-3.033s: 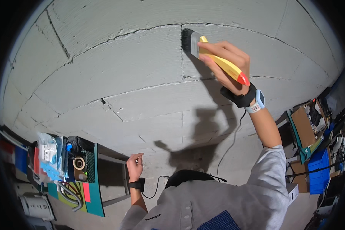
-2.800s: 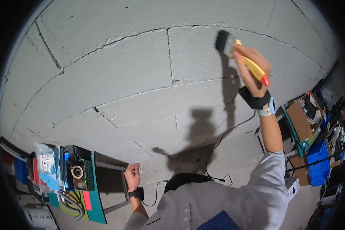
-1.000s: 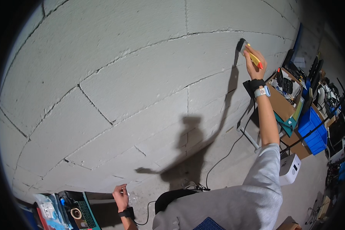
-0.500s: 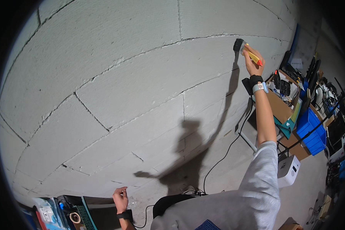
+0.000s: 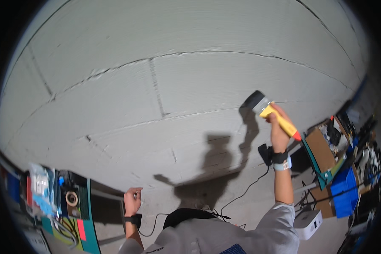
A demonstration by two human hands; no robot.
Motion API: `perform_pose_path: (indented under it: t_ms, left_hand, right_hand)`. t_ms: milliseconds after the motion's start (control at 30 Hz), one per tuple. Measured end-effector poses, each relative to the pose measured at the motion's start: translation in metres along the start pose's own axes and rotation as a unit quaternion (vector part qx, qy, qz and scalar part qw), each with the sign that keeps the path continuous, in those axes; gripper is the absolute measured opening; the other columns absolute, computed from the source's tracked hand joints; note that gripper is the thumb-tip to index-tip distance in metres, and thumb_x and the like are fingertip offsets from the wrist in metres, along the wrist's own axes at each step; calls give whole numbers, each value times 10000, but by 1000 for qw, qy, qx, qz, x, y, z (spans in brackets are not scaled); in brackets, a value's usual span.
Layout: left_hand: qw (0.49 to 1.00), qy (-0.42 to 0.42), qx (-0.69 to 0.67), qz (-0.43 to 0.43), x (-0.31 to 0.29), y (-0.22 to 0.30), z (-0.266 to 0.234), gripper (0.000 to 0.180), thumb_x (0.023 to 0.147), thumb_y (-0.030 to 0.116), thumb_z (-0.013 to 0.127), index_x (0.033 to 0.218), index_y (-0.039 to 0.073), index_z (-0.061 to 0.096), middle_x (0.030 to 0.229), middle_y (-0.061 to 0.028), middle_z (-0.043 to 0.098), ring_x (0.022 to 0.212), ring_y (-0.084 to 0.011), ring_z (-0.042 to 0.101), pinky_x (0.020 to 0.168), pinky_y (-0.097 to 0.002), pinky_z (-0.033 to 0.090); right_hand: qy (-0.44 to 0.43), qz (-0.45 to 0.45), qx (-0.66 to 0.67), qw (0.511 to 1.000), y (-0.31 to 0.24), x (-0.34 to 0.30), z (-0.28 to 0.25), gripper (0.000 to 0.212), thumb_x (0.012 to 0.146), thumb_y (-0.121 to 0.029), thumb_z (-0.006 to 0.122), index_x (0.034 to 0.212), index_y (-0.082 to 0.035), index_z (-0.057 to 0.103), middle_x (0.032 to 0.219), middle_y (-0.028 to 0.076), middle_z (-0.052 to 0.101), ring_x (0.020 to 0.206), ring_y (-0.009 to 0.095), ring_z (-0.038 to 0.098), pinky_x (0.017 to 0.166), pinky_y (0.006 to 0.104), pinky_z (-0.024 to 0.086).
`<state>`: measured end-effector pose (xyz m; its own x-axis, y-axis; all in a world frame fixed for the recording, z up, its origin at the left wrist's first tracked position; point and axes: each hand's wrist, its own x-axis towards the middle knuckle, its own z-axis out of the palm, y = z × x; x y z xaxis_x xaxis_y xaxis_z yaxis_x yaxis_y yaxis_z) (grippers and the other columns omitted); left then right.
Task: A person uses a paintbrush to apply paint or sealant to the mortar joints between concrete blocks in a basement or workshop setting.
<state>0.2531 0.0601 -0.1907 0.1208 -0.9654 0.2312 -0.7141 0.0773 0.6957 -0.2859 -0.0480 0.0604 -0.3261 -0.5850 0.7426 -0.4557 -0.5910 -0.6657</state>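
My right hand [image 5: 277,130] is raised and grips a paintbrush [image 5: 270,112] with a yellow handle and a red tip. Its dark bristles press against the grey block wall [image 5: 169,80]. The brush and arm cast a shadow on the wall just below. My left hand [image 5: 132,200] hangs low near the wall, fingers curled, pinching something small that I cannot make out. Both wrists carry dark bands.
A table [image 5: 55,203] at the lower left holds a tape roll, plastic bags and cables. At the right stand cardboard boxes [image 5: 321,148], a blue crate [image 5: 345,194] and a small white box [image 5: 307,220]. A black cable [image 5: 245,192] runs down the wall.
My view has swung so that the brush now sits lower and nearer the middle. The right hand has carried the brush down and leftward along the wall. The table at the left is back in view.
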Motion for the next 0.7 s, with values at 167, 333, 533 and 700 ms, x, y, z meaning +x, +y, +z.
perform_pose_path:
  t_ms: [167,333,533,700]
  left_hand:
    - [999,15,-13,-25,1,15,-20,156,927,28,645,1011,39,776,931,-170,723,741,-306,687,709,-383,544]
    - [999,29,-28,-36,-2,10,-22,153,920,28,666,1028,49,772,953,-163,729,749,-304,689,704,-381,543]
    - [998,37,-37,-38,-6,1,-25,149,927,31,663,1025,53,773,956,-163,729,750,-307,685,690,-385,539]
    - [998,37,-33,-31,-6,-2,-29,156,922,25,658,1023,53,773,953,-158,728,746,-313,680,694,-385,536]
  right_hand:
    - [-161,-184,-29,969,-59,-12,81,325,820,-54,831,1131,-2,754,859,160,725,715,252,680,682,317,523]
    - [-161,-249,-8,955,-84,-11,142,368,793,-163,872,1142,-95,776,891,100,740,736,225,703,641,315,554]
    - [-161,-291,13,943,-104,2,177,325,813,-152,853,1126,-100,784,887,88,732,725,215,700,631,307,555]
    - [-131,-284,-29,949,-101,11,158,222,854,-76,792,1075,-53,782,903,123,752,747,245,717,652,322,561]
